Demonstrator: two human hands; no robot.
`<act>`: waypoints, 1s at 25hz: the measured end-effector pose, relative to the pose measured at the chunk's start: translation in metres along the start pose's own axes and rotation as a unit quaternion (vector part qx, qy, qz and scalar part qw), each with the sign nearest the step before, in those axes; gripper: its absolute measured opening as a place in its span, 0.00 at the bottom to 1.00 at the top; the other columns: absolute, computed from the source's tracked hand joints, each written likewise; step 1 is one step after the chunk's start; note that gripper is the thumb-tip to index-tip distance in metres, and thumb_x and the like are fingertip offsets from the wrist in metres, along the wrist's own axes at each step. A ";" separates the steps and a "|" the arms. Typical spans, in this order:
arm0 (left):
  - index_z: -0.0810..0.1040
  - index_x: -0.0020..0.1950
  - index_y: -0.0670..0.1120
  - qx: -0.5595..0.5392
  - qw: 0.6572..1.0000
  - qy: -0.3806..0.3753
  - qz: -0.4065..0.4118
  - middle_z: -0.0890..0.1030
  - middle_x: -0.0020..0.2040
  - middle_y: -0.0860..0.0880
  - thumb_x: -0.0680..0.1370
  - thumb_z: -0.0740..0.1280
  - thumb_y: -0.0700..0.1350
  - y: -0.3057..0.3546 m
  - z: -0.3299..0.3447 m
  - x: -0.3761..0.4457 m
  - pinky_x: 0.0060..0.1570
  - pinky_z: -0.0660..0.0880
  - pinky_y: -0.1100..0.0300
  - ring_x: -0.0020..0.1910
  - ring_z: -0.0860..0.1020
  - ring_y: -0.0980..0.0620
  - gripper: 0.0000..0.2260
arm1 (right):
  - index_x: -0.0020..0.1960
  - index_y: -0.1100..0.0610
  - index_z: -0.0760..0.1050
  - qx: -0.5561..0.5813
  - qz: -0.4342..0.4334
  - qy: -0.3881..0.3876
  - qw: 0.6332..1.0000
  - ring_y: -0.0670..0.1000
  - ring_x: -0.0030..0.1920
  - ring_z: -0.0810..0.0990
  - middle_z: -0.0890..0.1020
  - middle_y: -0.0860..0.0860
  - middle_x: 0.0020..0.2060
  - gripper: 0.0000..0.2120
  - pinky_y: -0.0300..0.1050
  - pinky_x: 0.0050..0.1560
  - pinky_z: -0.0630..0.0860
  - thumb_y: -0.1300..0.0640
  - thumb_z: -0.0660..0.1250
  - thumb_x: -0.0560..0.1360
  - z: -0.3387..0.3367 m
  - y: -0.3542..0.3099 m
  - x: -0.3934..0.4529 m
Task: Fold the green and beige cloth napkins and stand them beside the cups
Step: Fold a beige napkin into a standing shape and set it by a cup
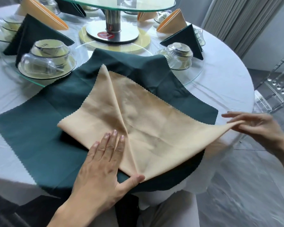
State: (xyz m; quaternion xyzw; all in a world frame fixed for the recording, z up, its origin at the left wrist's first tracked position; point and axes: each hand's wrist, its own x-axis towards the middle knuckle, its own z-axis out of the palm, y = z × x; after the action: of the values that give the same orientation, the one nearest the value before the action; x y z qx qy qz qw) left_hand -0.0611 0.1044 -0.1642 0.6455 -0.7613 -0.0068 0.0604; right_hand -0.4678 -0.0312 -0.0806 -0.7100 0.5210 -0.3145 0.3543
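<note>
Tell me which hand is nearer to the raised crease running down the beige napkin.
Left. The left hand presses flat on the beige napkin, fingertips right beside the crease. The right hand pinches the napkin's far right corner, away from it.

- Illumination: soft, even daylight, moderately bright; the source appears to lie at the upper right, where pale curtains [236, 15] are lit through.
- Shadows: weak and diffuse; a dark band lies under the lifted edge of the beige napkin [138, 122] at lower right.
- Glare: bright reflections on the glass turntable [115, 4], its metal post [112, 18] and the white tablecloth [219, 82], which looks slightly washed out.
- Blur: the right hand [252, 126] is smeared by motion; the lower right corner is streaked and indistinct.
- Distortion: wide-angle bending curves the table edge and the curtains towards the frame borders.
- Sharpness: overall soft, with compression smoothing; the left hand [103, 163] is fairly clear.
</note>
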 end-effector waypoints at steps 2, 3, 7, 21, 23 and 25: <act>0.60 0.79 0.43 0.000 1.000 0.005 0.006 0.59 0.80 0.44 0.75 0.48 0.76 -0.001 0.001 0.000 0.73 0.52 0.50 0.79 0.54 0.50 0.45 | 0.42 0.56 0.86 0.103 0.004 0.014 0.995 0.56 0.54 0.82 0.86 0.55 0.50 0.19 0.46 0.60 0.77 0.43 0.80 0.59 0.002 -0.022 0.028; 0.59 0.79 0.43 0.001 1.000 0.008 0.010 0.59 0.80 0.44 0.76 0.47 0.76 -0.001 0.002 0.000 0.72 0.53 0.50 0.79 0.55 0.49 0.45 | 0.42 0.56 0.86 0.127 -0.005 0.016 0.992 0.56 0.52 0.82 0.86 0.54 0.47 0.17 0.47 0.59 0.78 0.46 0.80 0.60 0.010 -0.036 0.046; 0.61 0.79 0.42 0.001 1.000 0.012 0.015 0.61 0.79 0.43 0.76 0.47 0.76 -0.002 0.003 -0.001 0.71 0.55 0.49 0.78 0.57 0.48 0.45 | 0.38 0.55 0.83 0.097 -0.032 0.036 0.994 0.47 0.36 0.76 0.81 0.46 0.31 0.03 0.45 0.45 0.73 0.61 0.76 0.68 0.077 -0.103 0.129; 0.69 0.75 0.52 -0.041 0.979 0.117 0.164 0.65 0.78 0.48 0.75 0.65 0.55 0.012 0.000 -0.008 0.69 0.62 0.40 0.77 0.62 0.45 0.28 | 0.44 0.52 0.84 -0.287 -0.177 0.028 0.941 0.55 0.44 0.80 0.84 0.51 0.39 0.08 0.47 0.45 0.77 0.59 0.67 0.71 0.212 -0.164 0.195; 0.73 0.72 0.51 -0.037 0.979 0.119 0.163 0.70 0.75 0.49 0.76 0.64 0.49 0.015 0.002 -0.004 0.70 0.63 0.41 0.76 0.65 0.46 0.23 | 0.44 0.51 0.84 -0.281 -0.174 0.027 0.943 0.54 0.44 0.80 0.84 0.50 0.40 0.08 0.48 0.47 0.78 0.59 0.67 0.72 0.210 -0.163 0.192; 0.74 0.70 0.51 -0.029 0.975 0.108 0.192 0.72 0.74 0.49 0.76 0.64 0.47 0.007 0.000 -0.003 0.71 0.62 0.43 0.75 0.67 0.47 0.22 | 0.43 0.50 0.84 -0.271 -0.163 0.021 0.949 0.52 0.43 0.81 0.83 0.48 0.39 0.07 0.45 0.46 0.77 0.58 0.68 0.72 0.207 -0.163 0.188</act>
State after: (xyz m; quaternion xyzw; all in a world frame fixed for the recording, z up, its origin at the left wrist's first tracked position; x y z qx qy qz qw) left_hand -0.0677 0.1081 -0.1634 0.4824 -0.8594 0.0525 0.1610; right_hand -0.1663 -0.1426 -0.0445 -0.8474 0.4713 -0.2304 0.0815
